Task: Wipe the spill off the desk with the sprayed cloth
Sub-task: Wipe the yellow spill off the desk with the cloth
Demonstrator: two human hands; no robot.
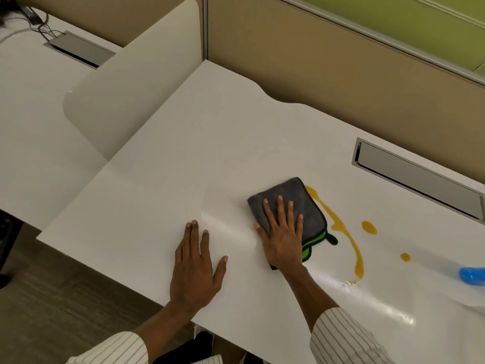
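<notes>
on the white laminate desk [236, 143] a folded grey microfibre cloth with green trim [288, 198] is pressed flat under the spread right hand [284, 240], touching the amber liquid spill [341, 227]; left hand [195, 269] is laid spread beside. cloth judged soft, light, best pressed from above.

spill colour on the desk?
Amber-yellow: the spill is a curved streak plus two drops right of the cloth. Head view shows it.

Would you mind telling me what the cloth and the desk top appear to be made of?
The cloth looks like grey microfibre, plush and matte, with green backing and black edging. The desk seems white laminate, smooth and semi-glossy, judging by the light streaks; its core is not visible.
</notes>
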